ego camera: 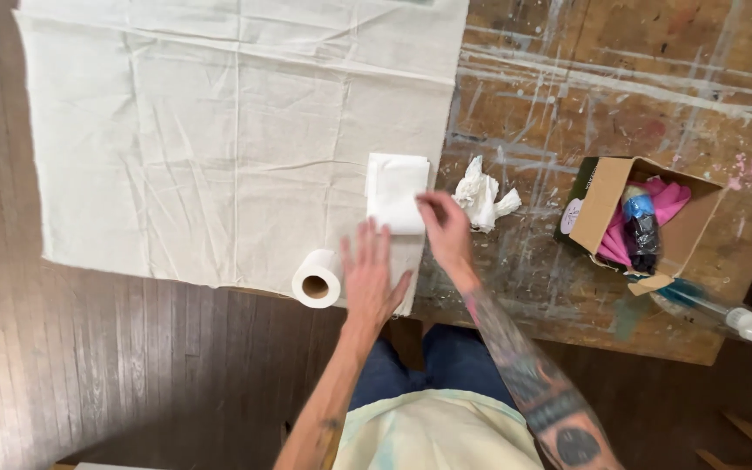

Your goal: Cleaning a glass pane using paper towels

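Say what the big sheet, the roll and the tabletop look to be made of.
Big sheet: seemingly woven cotton cloth, off-white, matte; it keeps fold creases. Roll: soft white paper on a cardboard core, probably paper towel. Tabletop: wood, worn and paint-streaked.

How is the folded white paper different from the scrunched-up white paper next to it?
The folded white paper towel lies flat and rectangular on the cream cloth; the crumpled white paper wad is bunched and lumpy on the bare paint-stained wooden table. The right hand touches the folded towel; nothing touches the wad. Both are white paper.
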